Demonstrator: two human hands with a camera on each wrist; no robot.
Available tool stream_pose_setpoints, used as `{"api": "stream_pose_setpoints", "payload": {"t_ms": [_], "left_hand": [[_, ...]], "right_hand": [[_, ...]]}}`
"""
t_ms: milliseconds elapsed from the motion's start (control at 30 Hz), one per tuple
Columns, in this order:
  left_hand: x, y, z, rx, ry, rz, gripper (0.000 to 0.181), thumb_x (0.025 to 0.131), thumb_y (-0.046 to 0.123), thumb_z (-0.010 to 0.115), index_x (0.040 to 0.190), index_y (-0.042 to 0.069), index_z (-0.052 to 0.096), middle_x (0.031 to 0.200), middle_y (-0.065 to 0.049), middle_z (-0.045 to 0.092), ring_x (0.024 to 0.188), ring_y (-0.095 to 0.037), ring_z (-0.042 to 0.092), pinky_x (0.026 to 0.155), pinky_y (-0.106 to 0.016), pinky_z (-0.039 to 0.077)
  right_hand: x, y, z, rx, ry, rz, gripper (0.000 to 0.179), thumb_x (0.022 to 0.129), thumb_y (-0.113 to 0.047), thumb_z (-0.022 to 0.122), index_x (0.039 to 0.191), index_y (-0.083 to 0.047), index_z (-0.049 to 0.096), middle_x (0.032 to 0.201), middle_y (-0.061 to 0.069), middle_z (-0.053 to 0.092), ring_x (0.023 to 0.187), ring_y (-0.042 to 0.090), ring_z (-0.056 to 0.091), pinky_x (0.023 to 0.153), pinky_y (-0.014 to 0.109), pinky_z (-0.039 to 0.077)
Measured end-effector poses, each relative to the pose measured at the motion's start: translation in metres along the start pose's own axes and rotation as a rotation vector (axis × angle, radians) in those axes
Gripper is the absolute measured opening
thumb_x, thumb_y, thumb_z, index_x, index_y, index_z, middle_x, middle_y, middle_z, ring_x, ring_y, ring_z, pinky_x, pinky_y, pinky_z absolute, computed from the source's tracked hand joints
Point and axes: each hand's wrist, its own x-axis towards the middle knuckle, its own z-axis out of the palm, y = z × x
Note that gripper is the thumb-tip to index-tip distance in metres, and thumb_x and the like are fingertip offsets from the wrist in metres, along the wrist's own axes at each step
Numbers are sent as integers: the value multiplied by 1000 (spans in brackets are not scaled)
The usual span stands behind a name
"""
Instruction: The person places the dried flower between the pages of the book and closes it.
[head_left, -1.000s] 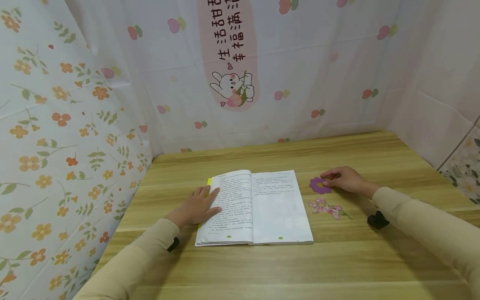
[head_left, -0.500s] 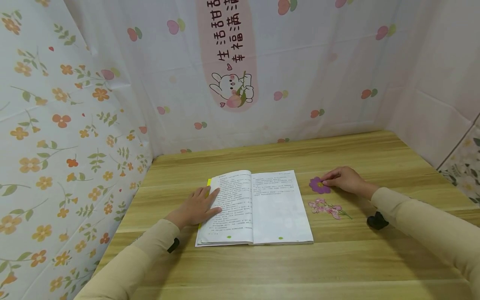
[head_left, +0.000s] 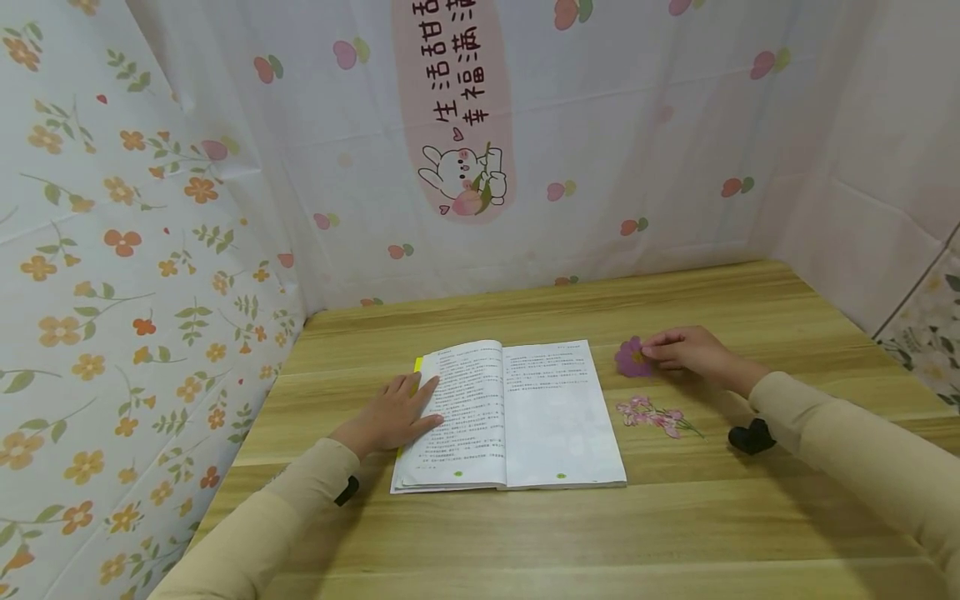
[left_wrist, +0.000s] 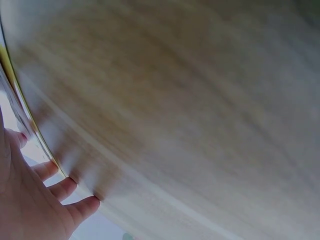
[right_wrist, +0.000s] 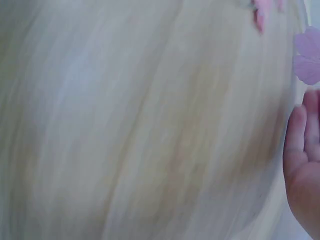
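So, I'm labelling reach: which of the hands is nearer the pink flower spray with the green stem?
Right. The right hand is beyond the pink flower spray, pinching a purple flower; the left hand rests at the left edge of the open white-paged book, farther off.

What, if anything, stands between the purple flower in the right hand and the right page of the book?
Nothing visible: between the purple flower and the right page, only wooden table shows. The pink sprig lies below that path in the head view.
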Motion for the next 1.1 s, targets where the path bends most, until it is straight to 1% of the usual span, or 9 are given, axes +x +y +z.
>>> {"api": "stream_pose_setpoints", "payload": {"t_ms": [67,133,300,500,633,700,833,967,1100], "left_hand": [[0,0,1,2,2,0,75,100,56,40,155,8,24,148,-27,30,134,-44,31,103,-58,33],[0,-1,2,5,5,1,75,100,56,40,155,8,24,148,-27,30,134,-44,31,102,-58,33],[0,-2,3,2,6,0,74,100,55,40,154,7,24,148,-27,30,134,-44,31,102,-58,33],[-1,-2,4,-2,11,-4,74,100,56,40,155,8,24,148,-27,30,134,-44,31,102,-59,33],[-1,-2,5,1,12,-10,74,100,56,40,155,9,23,149,-26,29,135,-44,30,102,-58,33],[-1,-2,6,3,13,-8,74,100,56,40,155,9,23,149,-26,29,135,-44,30,102,-58,33],[0,-3,6,9,17,-3,74,100,56,40,155,9,23,148,-26,30,134,-44,31,102,-58,34],[1,-3,6,12,20,0,74,100,57,39,155,9,23,148,-26,30,134,-43,31,102,-58,33],[1,-4,5,10,23,4,74,100,56,40,155,9,24,148,-26,30,134,-43,31,102,-58,33]], "right_hand": [[1,-3,3,78,-23,-7,40,94,-26,68,117,6,63,112,7,65,95,11,64,84,31,53],[2,-6,7,149,-45,-14,31,94,-22,67,113,3,64,107,3,65,96,11,64,85,32,52],[6,-20,19,254,-80,-28,18,94,-18,67,107,-6,68,102,-4,66,95,9,64,84,29,52],[9,-40,37,324,-109,-21,9,94,-12,66,101,-13,72,99,-3,67,88,10,64,77,25,53],[12,-49,53,380,-159,-20,10,93,-7,65,96,-13,73,96,0,68,83,12,66,75,26,54],[14,-53,61,398,-184,-25,11,93,-5,64,96,-11,73,95,2,69,82,13,67,76,27,54],[19,-60,78,386,-214,-29,11,93,-3,65,102,-6,70,94,1,69,83,13,66,77,27,53],[24,-66,95,371,-229,-11,20,91,-2,66,112,1,65,93,0,69,83,13,66,76,27,53],[28,-73,112,341,-244,18,31,90,0,66,120,6,59,95,3,71,83,13,66,74,27,53]]}}
